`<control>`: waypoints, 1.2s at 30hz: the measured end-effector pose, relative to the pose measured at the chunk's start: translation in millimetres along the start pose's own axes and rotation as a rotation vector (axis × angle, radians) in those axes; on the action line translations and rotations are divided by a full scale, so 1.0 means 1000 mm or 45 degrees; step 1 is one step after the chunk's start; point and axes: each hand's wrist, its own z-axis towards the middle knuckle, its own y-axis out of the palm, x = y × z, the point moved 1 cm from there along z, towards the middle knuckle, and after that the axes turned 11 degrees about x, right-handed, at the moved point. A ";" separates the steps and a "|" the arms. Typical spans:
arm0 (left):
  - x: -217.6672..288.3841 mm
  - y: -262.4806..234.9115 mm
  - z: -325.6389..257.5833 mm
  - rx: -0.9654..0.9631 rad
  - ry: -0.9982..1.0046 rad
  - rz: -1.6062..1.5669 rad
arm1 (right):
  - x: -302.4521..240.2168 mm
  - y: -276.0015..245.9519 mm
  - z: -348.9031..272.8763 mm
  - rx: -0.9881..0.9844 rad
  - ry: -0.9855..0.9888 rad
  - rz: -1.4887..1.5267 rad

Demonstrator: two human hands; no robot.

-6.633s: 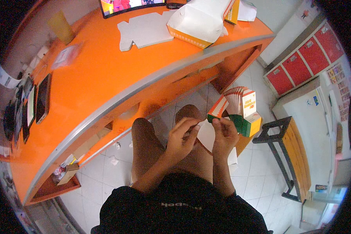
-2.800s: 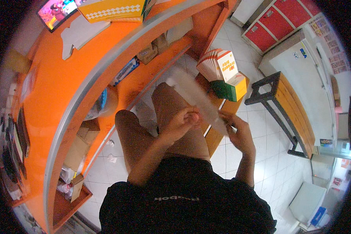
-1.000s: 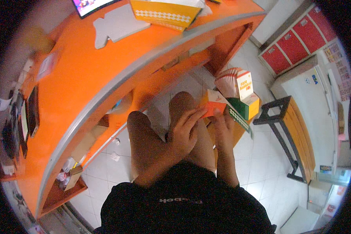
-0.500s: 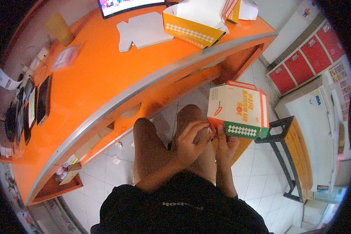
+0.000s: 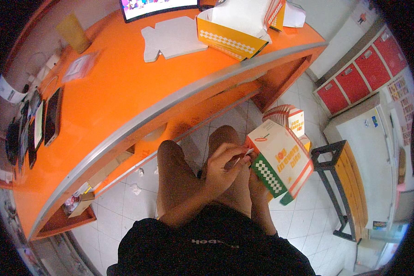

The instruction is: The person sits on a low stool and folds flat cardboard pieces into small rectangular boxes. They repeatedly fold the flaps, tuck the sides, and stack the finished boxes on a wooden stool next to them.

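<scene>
Carton (image 5: 280,156) with white, orange and green panels slants beside the right thigh (image 5: 240,192), in front of stacked cartons (image 5: 280,113), its near end held in the closed right grip (image 5: 258,185). The left grip (image 5: 223,166) pinches a small white piece (image 5: 249,151) at that end. On the orange surface (image 5: 124,87), a grey-white cardboard sheet (image 5: 175,40) lies near an open yellow box (image 5: 225,41).

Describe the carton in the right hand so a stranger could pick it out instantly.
From the curved orange counter, look lower right to the person's right hand. It holds the carton, in front of a fanned carton stack. Only this one shows a green side with white diamonds.
</scene>
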 end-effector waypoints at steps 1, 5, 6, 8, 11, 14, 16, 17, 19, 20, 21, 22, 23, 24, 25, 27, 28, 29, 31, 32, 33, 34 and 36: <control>0.004 -0.001 0.001 -0.011 -0.003 0.011 | 0.013 0.002 -0.007 0.032 -0.110 -0.144; 0.007 -0.005 0.004 -0.067 0.068 0.051 | 0.020 0.015 -0.014 0.281 -0.045 0.031; 0.008 -0.006 0.005 -0.084 0.068 0.057 | 0.013 0.020 -0.012 0.397 0.065 0.272; 0.010 -0.009 0.005 -0.108 0.066 0.077 | -0.003 0.010 0.000 0.087 -0.034 -0.097; 0.008 -0.010 0.008 -0.151 0.134 0.153 | -0.010 0.006 0.006 -0.006 -0.087 -0.144; 0.012 -0.010 0.006 -0.157 0.055 0.289 | -0.011 0.005 0.005 -0.173 -0.130 -0.276; 0.017 -0.009 0.006 -0.175 0.072 0.406 | -0.006 0.006 0.003 -0.216 -0.102 -0.273; 0.019 -0.009 0.006 -0.183 0.080 0.464 | 0.003 0.007 0.000 -0.202 -0.081 -0.226; 0.018 -0.011 0.006 -0.220 0.104 0.493 | 0.002 0.009 0.001 -0.157 -0.021 -0.160; 0.017 -0.012 0.006 -0.238 0.116 0.508 | -0.001 0.008 0.003 -0.125 0.018 -0.142; 0.017 -0.012 0.005 -0.213 0.102 0.504 | -0.006 0.007 0.005 -0.095 0.055 -0.121; 0.017 -0.012 0.003 -0.188 0.089 0.500 | -0.011 0.007 0.005 -0.058 0.095 -0.110; 0.017 -0.011 0.002 -0.163 0.075 0.496 | -0.016 0.007 0.005 -0.020 0.136 -0.100; 0.017 -0.010 0.002 -0.147 0.087 0.477 | -0.017 0.006 0.005 0.023 0.178 -0.097; 0.019 -0.012 0.003 -0.127 0.097 0.460 | -0.005 0.005 0.003 0.018 0.098 -0.182; 0.021 -0.011 0.003 -0.128 0.120 0.445 | 0.035 0.001 -0.004 0.013 -0.059 -0.355; 0.020 -0.011 0.003 -0.142 0.128 0.454 | 0.040 0.002 -0.006 0.009 -0.038 -0.389; 0.019 -0.011 0.003 -0.155 0.137 0.462 | 0.044 0.003 -0.008 0.006 -0.016 -0.424; 0.017 -0.011 0.002 -0.167 0.198 0.462 | 0.032 0.005 -0.006 0.003 -0.095 -0.505; 0.017 -0.012 0.002 -0.173 0.228 0.462 | 0.022 0.006 -0.008 0.004 -0.197 -0.554; 0.018 -0.013 0.002 -0.191 0.240 0.493 | 0.023 0.005 -0.008 -0.010 -0.197 -0.529; 0.020 -0.014 0.003 -0.209 0.253 0.524 | 0.024 0.004 -0.009 -0.023 -0.197 -0.504; 0.021 -0.015 0.003 -0.217 0.244 0.545 | 0.051 0.001 -0.013 -0.090 0.001 -0.292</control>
